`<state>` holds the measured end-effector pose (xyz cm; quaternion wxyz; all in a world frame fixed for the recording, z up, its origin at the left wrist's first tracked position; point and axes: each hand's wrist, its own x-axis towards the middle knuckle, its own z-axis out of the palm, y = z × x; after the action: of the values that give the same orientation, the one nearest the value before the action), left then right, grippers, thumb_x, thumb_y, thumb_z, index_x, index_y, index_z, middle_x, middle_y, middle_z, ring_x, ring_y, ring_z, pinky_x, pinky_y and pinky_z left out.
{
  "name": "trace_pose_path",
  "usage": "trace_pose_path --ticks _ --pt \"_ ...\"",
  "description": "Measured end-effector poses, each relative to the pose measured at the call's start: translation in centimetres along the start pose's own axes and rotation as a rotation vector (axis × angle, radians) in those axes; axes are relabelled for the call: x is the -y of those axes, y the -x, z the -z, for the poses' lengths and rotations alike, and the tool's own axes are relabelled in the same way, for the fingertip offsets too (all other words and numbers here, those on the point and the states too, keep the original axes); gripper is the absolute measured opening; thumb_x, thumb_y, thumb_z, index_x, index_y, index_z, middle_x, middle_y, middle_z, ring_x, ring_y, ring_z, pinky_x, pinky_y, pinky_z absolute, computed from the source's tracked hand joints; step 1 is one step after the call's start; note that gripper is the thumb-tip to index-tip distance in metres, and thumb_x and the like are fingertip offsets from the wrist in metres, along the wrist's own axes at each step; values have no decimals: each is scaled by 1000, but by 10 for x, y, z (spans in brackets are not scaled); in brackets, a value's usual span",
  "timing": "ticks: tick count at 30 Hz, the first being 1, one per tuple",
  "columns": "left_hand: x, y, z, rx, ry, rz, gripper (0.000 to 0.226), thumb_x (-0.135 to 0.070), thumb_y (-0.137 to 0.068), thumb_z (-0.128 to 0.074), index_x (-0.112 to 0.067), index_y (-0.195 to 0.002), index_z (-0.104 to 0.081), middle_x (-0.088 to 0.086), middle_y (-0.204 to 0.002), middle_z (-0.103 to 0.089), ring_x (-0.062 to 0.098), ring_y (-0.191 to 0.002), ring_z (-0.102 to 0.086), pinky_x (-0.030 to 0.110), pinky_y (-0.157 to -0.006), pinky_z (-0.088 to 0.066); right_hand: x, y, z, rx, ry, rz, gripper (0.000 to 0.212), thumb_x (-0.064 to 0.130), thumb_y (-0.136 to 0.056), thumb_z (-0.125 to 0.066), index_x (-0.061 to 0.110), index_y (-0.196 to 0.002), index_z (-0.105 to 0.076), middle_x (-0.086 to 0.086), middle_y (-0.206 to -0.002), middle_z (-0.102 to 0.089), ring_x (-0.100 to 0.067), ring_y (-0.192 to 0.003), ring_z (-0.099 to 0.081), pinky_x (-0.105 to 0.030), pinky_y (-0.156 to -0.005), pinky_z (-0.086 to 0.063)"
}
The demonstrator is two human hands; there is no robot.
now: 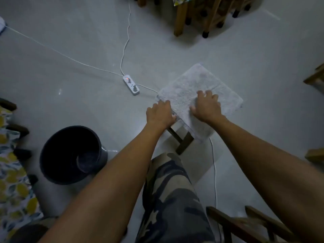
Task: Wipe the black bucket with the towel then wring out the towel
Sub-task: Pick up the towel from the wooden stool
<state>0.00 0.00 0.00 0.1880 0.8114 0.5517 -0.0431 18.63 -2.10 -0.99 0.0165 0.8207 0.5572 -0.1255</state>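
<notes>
A pale grey towel (pixel 196 88) lies spread flat over a small wooden stool (pixel 182 142) in the middle of the floor. My left hand (pixel 160 114) rests on the towel's near left edge, fingers curled over that edge. My right hand (pixel 206 106) lies palm down on the towel's near part, fingers spread. The black bucket (pixel 70 155) stands upright on the floor to the lower left, apart from both hands, with something grey at its bottom.
A white power strip (pixel 131 85) with a lit red switch lies left of the stool, white cables running across the floor. Wooden chair legs (pixel 194 16) stand at the back, wooden furniture (pixel 245 223) at the near right, a lemon-patterned cloth (pixel 12 181) at the left. My camouflage-trousered knee (pixel 171 190) is below.
</notes>
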Motion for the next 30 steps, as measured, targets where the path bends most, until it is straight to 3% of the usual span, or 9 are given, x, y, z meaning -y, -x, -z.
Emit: trace_pose_path --ticks 2,4,9,15,18,22,30 --pt "2 0 -2 17 -9 19 59 -56 -91 -56 -16 -132 -47 13 -131 -56 33 -115 -56 44 -88 -45 -6 -5 -3 133 -2 -82 101 67 -85 -62 23 -159 -10 -19 -167 -8 -50 -149 -16 -65 -111 -29" --pt "9 3 -7 13 -13 36 61 -56 -91 -54 -16 -136 -46 13 -131 -56 33 -114 -57 44 -87 -45 -10 -9 -9 246 -28 -83 104 72 -84 -59 24 -160 -7 -15 -169 -2 -50 -151 -10 -68 -114 -24" --pt "25 18 -17 29 -53 59 57 -56 -92 -56 -16 -131 -48 12 -126 -57 31 -112 -58 42 -85 -45 -6 4 -14 90 -40 -1 64 59 -91 -59 21 -141 -46 -16 -154 -37 -48 -137 -34 -62 -105 -41" --pt "39 48 -12 10 -32 84 58 -58 -91 -57 -16 -130 -50 12 -126 -58 31 -112 -58 44 -89 -47 13 32 -19 -71 -85 107 15 25 -99 -54 15 -109 -58 -16 -116 -54 -35 -101 -55 -41 -82 -48" --pt "50 65 -3 -6 -36 112 59 -59 -92 -56 -16 -133 -49 11 -130 -57 31 -114 -58 44 -91 -48 32 43 -16 -66 -119 193 11 20 -98 -55 15 -108 -57 -11 -105 -56 -25 -88 -53 -35 -74 -44" --pt "68 93 13 -38 -55 152 61 -59 -92 -55 -16 -135 -48 11 -130 -56 31 -114 -57 43 -89 -47 61 62 -13 -134 -164 281 6 15 -99 -53 16 -105 -55 -10 -98 -61 -25 -84 -58 -38 -73 -53" --pt "112 164 33 -74 -79 271 61 -59 -93 -53 -15 -135 -48 11 -129 -56 31 -114 -57 43 -87 -46 136 99 6 -100 -171 387 11 13 -97 -58 12 -108 -56 -9 -101 -59 -26 -83 -59 -43 -72 -55"
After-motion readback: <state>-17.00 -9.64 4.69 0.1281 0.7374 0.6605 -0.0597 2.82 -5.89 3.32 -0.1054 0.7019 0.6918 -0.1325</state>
